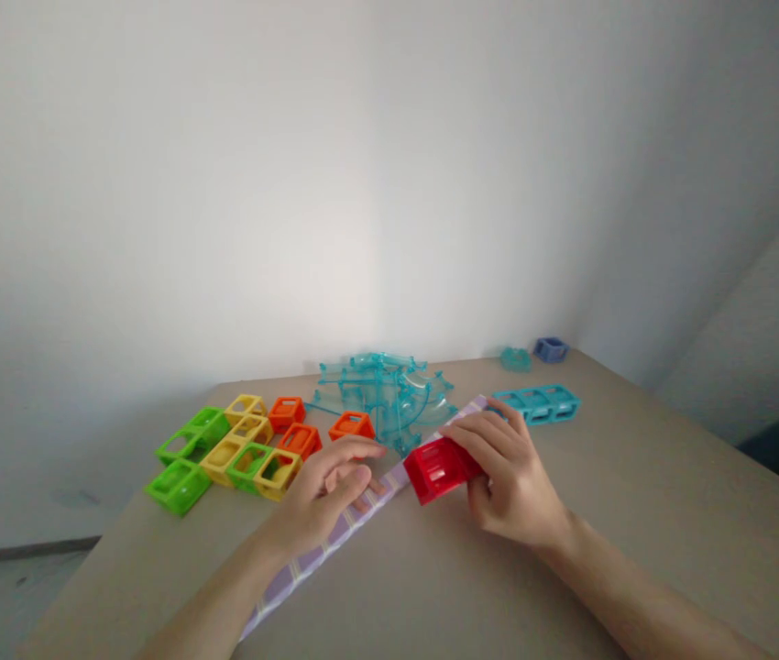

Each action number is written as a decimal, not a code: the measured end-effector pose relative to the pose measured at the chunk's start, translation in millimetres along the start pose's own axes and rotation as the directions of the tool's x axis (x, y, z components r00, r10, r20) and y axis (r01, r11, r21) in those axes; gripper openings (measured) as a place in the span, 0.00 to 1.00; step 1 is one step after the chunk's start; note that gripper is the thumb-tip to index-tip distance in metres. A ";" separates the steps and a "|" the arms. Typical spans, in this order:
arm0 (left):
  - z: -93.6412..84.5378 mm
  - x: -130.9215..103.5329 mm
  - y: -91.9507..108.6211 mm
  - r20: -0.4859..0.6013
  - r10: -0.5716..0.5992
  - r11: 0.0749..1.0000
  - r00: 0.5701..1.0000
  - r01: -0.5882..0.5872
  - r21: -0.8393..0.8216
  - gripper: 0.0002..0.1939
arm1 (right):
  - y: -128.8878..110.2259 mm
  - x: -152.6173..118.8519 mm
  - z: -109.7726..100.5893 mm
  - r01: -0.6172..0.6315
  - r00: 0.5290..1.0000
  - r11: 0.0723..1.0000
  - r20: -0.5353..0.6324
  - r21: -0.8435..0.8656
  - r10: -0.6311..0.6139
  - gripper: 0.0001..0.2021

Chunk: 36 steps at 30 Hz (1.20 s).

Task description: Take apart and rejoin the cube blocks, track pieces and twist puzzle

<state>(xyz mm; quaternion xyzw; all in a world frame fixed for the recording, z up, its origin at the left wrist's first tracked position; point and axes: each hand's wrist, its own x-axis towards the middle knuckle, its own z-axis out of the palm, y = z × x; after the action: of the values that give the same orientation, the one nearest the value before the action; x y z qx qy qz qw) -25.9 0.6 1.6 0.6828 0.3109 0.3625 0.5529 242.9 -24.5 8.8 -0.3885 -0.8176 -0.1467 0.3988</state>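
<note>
My right hand (pixel 517 472) grips a red hollow block (pixel 439 467), perhaps more than one joined, with the fingers over its top and the thumb beneath. Its open side faces left. My left hand (pixel 327 495) holds nothing; its fingers are apart and reach toward the red block. Under both hands a purple checked strip (pixel 307 561) runs diagonally across the table. Whether the left fingertips touch the strip I cannot tell. Just beyond the left hand lies an orange hollow block (pixel 352 425).
Green (pixel 179 486), yellow (pixel 246 406) and orange blocks (pixel 287 412) cluster at left. Clear teal track pieces (pixel 389 390) are heaped by the wall. A joined row of blue blocks (pixel 547 403), a small teal piece (pixel 515 358) and a dark blue block (pixel 551 349) are at right.
</note>
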 end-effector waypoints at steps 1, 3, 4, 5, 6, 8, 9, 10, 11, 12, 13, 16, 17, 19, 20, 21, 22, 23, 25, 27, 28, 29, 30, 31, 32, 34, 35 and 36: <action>0.9 -0.2 -0.2 0.008 -0.004 1.000 1.000 0.004 0.004 0.19 | 9.3 -9.7 -7.7 0.002 1.000 0.999 -0.003 -0.037 -0.002 0.28; 2.2 -0.6 -0.4 0.017 -0.004 1.000 1.000 0.004 0.020 0.18 | 30.8 -32.2 -23.1 0.010 1.000 0.992 0.024 -0.126 -0.007 0.28; 2.6 -0.7 -0.5 0.019 -0.003 0.999 1.000 0.002 0.032 0.18 | 42.3 -44.0 -30.3 0.007 0.999 0.986 0.050 -0.169 0.002 0.28; 2.9 -0.7 -0.8 0.020 -0.005 0.999 1.000 0.005 0.046 0.18 | 53.6 -55.3 -36.8 0.006 0.996 0.979 0.084 -0.206 0.012 0.27; 3.0 -0.6 -1.2 0.021 -0.011 0.998 1.000 0.010 0.059 0.18 | 64.2 -65.6 -42.4 0.001 0.993 0.970 0.111 -0.242 0.026 0.27; 3.0 0.1 -2.6 0.017 -0.030 0.996 0.999 0.029 0.086 0.18 | 81.3 -81.1 -50.5 -0.024 0.986 0.946 0.146 -0.322 0.074 0.26; 2.9 0.7 -3.3 0.015 -0.039 0.995 0.999 0.038 0.096 0.19 | 87.2 -86.0 -52.8 -0.047 0.982 0.930 0.152 -0.364 0.109 0.26; 2.8 1.4 -4.0 0.014 -0.047 0.994 0.999 0.046 0.104 0.19 | 91.3 -88.9 -54.0 -0.072 0.978 0.912 0.151 -0.404 0.145 0.25; 2.7 2.0 -4.6 0.013 -0.053 0.993 0.999 0.051 0.110 0.19 | 93.7 -90.0 -54.1 -0.099 0.972 0.893 0.148 -0.439 0.180 0.25; 2.6 2.6 -5.1 0.012 -0.057 0.992 0.998 0.055 0.116 0.19 | 94.9 -89.9 -53.5 -0.123 0.967 0.876 0.142 -0.467 0.212 0.25; 2.5 3.0 -5.6 0.012 -0.061 0.991 0.998 0.059 0.122 0.19 | 95.3 -88.9 -52.3 -0.145 0.962 0.861 0.135 -0.487 0.238 0.25; 1.8 3.0 -7.3 0.011 -0.065 0.989 0.998 0.062 0.137 0.19 | 95.7 -84.8 -47.4 -0.183 0.951 0.840 0.124 -0.510 0.283 0.25; 1.5 2.7 -7.9 0.011 -0.063 0.988 0.998 0.061 0.141 0.18 | 96.6 -84.1 -45.8 -0.189 0.950 0.841 0.122 -0.507 0.287 0.25; 1.0 1.9 -9.0 0.009 -0.061 0.987 0.998 0.059 0.151 0.17 | 100.0 -84.2 -43.3 -0.199 0.950 0.846 0.116 -0.494 0.291 0.25; 0.9 1.5 -9.2 0.009 -0.063 0.986 0.998 0.061 0.156 0.17 | 102.1 -84.7 -42.3 -0.206 0.949 0.848 0.110 -0.489 0.294 0.25; 0.9 1.2 -9.3 0.009 -0.062 0.985 0.998 0.060 0.160 0.17 | 104.2 -85.4 -41.5 -0.215 0.949 0.846 0.101 -0.488 0.299 0.25; 1.0 1.0 -9.0 0.011 -0.059 0.985 0.998 0.057 0.163 0.17 | 106.1 -86.0 -40.9 -0.225 0.947 0.842 0.091 -0.490 0.307 0.24; 1.3 0.9 -8.5 0.015 -0.056 0.985 0.998 0.052 0.165 0.17 | 107.7 -86.5 -40.4 -0.236 0.946 0.836 0.082 -0.495 0.315 0.24; 2.1 0.9 -6.9 0.022 -0.040 0.985 0.999 0.035 0.170 0.17 | 109.7 -86.9 -39.8 -0.253 0.941 0.824 0.067 -0.506 0.330 0.23; 2.9 1.1 -5.2 0.023 -0.019 0.984 1.000 0.015 0.176 0.17 | 110.4 -87.1 -39.4 -0.264 0.939 0.817 0.057 -0.513 0.339 0.23; 3.2 1.2 -4.5 0.020 -0.008 0.984 1.000 0.005 0.180 0.17 | 110.5 -87.2 -39.3 -0.265 0.939 0.816 0.055 -0.514 0.340 0.23; 3.4 1.3 -4.0 0.017 0.003 0.983 1.000 -0.006 0.182 0.16 | 110.7 -87.4 -39.0 -0.266 0.939 0.814 0.054 -0.516 0.341 0.23; 3.4 1.4 -3.7 0.013 0.015 0.983 1.000 -0.017 0.184 0.16 | 110.9 -87.6 -38.8 -0.266 0.939 0.812 0.051 -0.519 0.340 0.23; 3.3 1.5 -3.7 0.010 0.027 0.982 1.000 -0.028 0.187 0.16 | 111.2 -87.9 -38.5 -0.267 0.939 0.810 0.047 -0.523 0.340 0.23; 3.1 1.5 -3.7 0.009 0.037 0.981 0.999 -0.038 0.192 0.16 | 111.5 -88.1 -38.2 -0.268 0.939 0.807 0.045 -0.527 0.341 0.22; 2.6 1.6 -3.9 0.011 0.052 0.976 0.999 -0.053 0.210 0.16 | 111.6 -87.8 -38.1 -0.266 0.940 0.803 0.043 -0.534 0.340 0.22; 2.4 1.6 -3.9 0.011 0.058 0.972 0.998 -0.059 0.226 0.15 | 110.9 -87.1 -38.4 -0.266 0.940 0.798 0.040 -0.540 0.340 0.22; 2.3 1.6 -3.8 0.009 0.068 0.966 0.998 -0.068 0.248 0.15 | 109.3 -86.1 -39.1 -0.268 0.941 0.792 0.028 -0.549 0.338 0.23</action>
<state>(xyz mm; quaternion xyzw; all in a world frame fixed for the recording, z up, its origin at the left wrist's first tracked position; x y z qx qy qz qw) -23.2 1.4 -2.1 0.7568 0.3300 0.3395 0.4506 378.9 -19.0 -39.8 -0.6190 -0.6938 -0.2789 0.2405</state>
